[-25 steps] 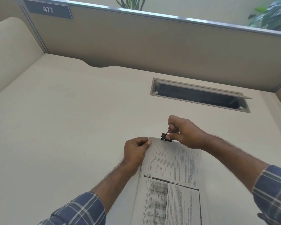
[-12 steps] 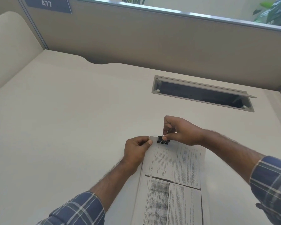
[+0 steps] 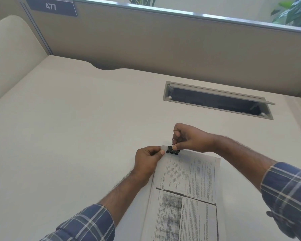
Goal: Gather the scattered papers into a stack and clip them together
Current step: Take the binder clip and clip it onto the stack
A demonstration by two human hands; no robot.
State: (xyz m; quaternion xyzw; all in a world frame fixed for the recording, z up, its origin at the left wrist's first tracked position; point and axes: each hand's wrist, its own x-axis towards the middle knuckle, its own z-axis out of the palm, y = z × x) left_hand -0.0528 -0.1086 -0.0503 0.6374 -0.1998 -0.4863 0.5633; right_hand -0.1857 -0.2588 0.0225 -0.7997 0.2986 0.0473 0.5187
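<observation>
Setting: cream desk (image 3: 73, 136) inside a cubicle, bare surface across the left half of the frame.
Partition: tan wall (image 3: 163, 42) along the top, with a grey plate reading 477 (image 3: 53, 6) at upper left and green leaves (image 3: 295, 13) above its rail at upper right.
Cable slot: long grey-framed opening (image 3: 217, 101) sunk in the desk, right of centre, its lid tilted up.
Stack of papers: printed sheets (image 3: 186, 193) lying flat on the desk at lower centre, running from the hands down out of the bottom edge.
Binder clip: small black clip (image 3: 172, 151) seated on the stack's top edge, near its left corner, one wire handle standing up.
Left hand: (image 3: 149, 161) fingers curled, pinching the stack's upper left corner, just beside the clip.
Right hand: (image 3: 192, 138) above the top edge, thumb and fingertips closed narrowly on the clip's wire handle.
Sleeves: blue plaid cuffs (image 3: 87, 223) at the lower left and lower right corners.
</observation>
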